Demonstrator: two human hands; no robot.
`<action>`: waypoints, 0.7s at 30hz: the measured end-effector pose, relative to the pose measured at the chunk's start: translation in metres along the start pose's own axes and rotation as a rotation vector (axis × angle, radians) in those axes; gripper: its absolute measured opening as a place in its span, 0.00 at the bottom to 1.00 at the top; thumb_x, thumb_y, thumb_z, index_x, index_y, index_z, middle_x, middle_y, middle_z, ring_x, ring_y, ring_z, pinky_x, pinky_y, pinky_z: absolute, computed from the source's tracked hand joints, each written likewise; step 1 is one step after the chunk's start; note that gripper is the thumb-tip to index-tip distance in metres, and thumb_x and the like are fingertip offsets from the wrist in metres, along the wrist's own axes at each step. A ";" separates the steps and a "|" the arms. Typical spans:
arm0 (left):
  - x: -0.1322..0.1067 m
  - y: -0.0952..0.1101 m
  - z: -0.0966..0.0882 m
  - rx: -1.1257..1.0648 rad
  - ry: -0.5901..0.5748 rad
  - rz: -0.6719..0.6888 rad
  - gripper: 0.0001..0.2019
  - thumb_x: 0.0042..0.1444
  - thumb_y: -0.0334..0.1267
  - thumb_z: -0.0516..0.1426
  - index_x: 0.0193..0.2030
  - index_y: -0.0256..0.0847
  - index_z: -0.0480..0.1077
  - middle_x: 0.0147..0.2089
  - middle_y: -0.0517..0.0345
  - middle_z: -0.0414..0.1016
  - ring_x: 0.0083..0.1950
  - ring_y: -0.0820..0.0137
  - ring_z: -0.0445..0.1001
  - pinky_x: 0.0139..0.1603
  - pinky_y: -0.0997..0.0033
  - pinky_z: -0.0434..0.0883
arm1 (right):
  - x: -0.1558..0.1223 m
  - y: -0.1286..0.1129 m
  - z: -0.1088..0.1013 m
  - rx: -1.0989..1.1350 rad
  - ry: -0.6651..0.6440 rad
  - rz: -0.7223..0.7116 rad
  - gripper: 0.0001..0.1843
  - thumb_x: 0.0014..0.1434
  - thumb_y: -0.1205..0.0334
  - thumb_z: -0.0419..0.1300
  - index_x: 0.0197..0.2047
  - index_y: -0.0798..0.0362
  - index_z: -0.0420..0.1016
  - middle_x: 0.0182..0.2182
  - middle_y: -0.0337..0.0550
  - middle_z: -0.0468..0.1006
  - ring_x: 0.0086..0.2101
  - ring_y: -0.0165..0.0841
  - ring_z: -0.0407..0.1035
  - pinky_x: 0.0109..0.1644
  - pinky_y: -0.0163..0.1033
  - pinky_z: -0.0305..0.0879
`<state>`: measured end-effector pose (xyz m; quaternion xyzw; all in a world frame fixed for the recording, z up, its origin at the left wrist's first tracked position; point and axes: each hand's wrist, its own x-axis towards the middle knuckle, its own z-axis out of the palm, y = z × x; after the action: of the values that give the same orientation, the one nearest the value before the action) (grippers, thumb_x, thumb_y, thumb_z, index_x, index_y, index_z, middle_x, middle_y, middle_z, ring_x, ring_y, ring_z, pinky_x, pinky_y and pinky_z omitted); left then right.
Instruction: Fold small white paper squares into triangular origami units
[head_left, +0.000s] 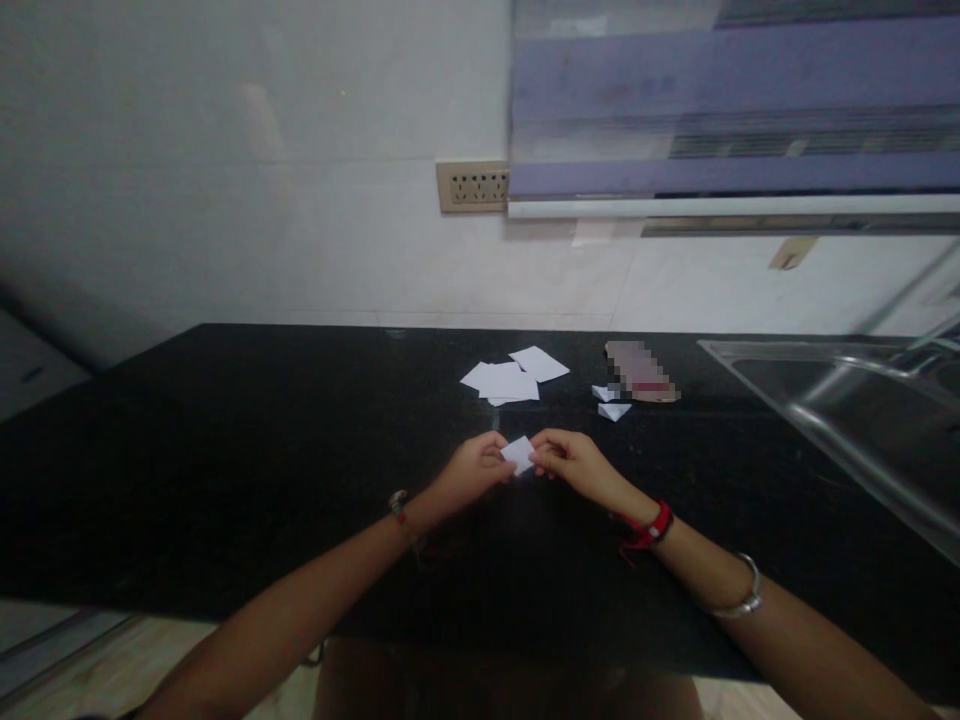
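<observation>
Small white paper piece [518, 454] is pinched between your two hands, held just above the black counter [225, 450], roughly mid-length and nearer the front edge than the back edge. Your left hand [471, 472] grips its left edge with fingertips closed on it; your right hand [571, 464] grips the right edge the same way, thumb and fingers clamped on the paper. The hands are almost touching, with only the paper between them. It looks flat or lightly folded; I can't tell which at this blur. Red band [651, 527] on your right wrist, metal bangle [742, 600] further up that forearm, thin thread band [400, 505] on your left wrist. Behind the hands, toward the counter's back edge, there's a loose stack of white paper squares [510, 382], overlapping and fanned out. To its right are two small folded white pieces [613, 410], close together and near a pixelated object [641, 372] lying by the back edge. At the right end of the counter, a steel sink [862, 410] is set in, well apart from your hands. On the wall above the back edge there's a beige socket strip [473, 186], and just right of it a striped purple blind [735, 110].
</observation>
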<state>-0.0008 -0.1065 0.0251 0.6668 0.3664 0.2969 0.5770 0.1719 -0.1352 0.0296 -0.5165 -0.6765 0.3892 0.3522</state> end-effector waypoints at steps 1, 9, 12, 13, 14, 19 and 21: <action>0.000 -0.001 0.000 -0.006 -0.008 0.000 0.05 0.43 0.30 0.56 0.28 0.35 0.62 0.25 0.63 0.69 0.26 0.76 0.69 0.26 0.78 0.65 | 0.000 0.000 0.000 -0.015 0.001 -0.012 0.06 0.50 0.64 0.53 0.31 0.57 0.68 0.20 0.37 0.69 0.21 0.26 0.63 0.25 0.31 0.56; 0.001 -0.002 0.000 0.000 0.025 0.073 0.07 0.45 0.35 0.56 0.30 0.35 0.62 0.26 0.62 0.69 0.26 0.77 0.68 0.26 0.79 0.64 | 0.000 -0.008 0.004 -0.266 0.163 -0.141 0.06 0.51 0.67 0.53 0.23 0.55 0.65 0.19 0.35 0.65 0.22 0.25 0.59 0.26 0.31 0.52; 0.001 -0.002 0.000 0.043 0.031 0.062 0.07 0.44 0.35 0.57 0.28 0.35 0.63 0.24 0.63 0.69 0.24 0.77 0.68 0.24 0.79 0.63 | 0.000 -0.002 0.004 -0.162 0.059 -0.094 0.06 0.53 0.63 0.51 0.30 0.55 0.66 0.20 0.35 0.67 0.21 0.25 0.60 0.25 0.30 0.53; 0.001 -0.003 0.000 0.049 0.026 0.052 0.07 0.43 0.35 0.57 0.28 0.35 0.62 0.23 0.63 0.69 0.24 0.76 0.68 0.24 0.79 0.63 | 0.000 0.000 0.005 -0.168 0.060 -0.098 0.07 0.53 0.61 0.51 0.31 0.55 0.67 0.20 0.35 0.67 0.21 0.25 0.60 0.25 0.30 0.53; 0.000 -0.004 0.000 0.052 0.016 0.042 0.08 0.43 0.35 0.57 0.27 0.35 0.62 0.22 0.63 0.69 0.23 0.76 0.68 0.24 0.79 0.62 | 0.000 0.000 0.006 -0.185 0.063 -0.114 0.07 0.53 0.61 0.51 0.30 0.55 0.67 0.20 0.35 0.66 0.21 0.25 0.59 0.24 0.30 0.52; 0.000 -0.005 0.001 0.007 -0.023 0.030 0.08 0.43 0.35 0.58 0.27 0.35 0.62 0.22 0.62 0.70 0.23 0.77 0.68 0.24 0.79 0.63 | -0.002 -0.007 0.010 -0.328 0.198 -0.153 0.11 0.53 0.63 0.52 0.20 0.55 0.62 0.17 0.34 0.61 0.21 0.25 0.56 0.25 0.31 0.49; 0.000 -0.003 0.001 -0.004 -0.025 0.020 0.08 0.42 0.34 0.58 0.26 0.35 0.62 0.21 0.62 0.70 0.22 0.77 0.68 0.24 0.79 0.63 | -0.002 -0.009 0.010 -0.332 0.194 -0.142 0.11 0.53 0.63 0.51 0.21 0.55 0.62 0.17 0.34 0.61 0.21 0.25 0.56 0.25 0.31 0.49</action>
<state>-0.0001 -0.1066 0.0221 0.6729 0.3520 0.2950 0.5800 0.1595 -0.1401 0.0329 -0.5535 -0.7290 0.1950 0.3523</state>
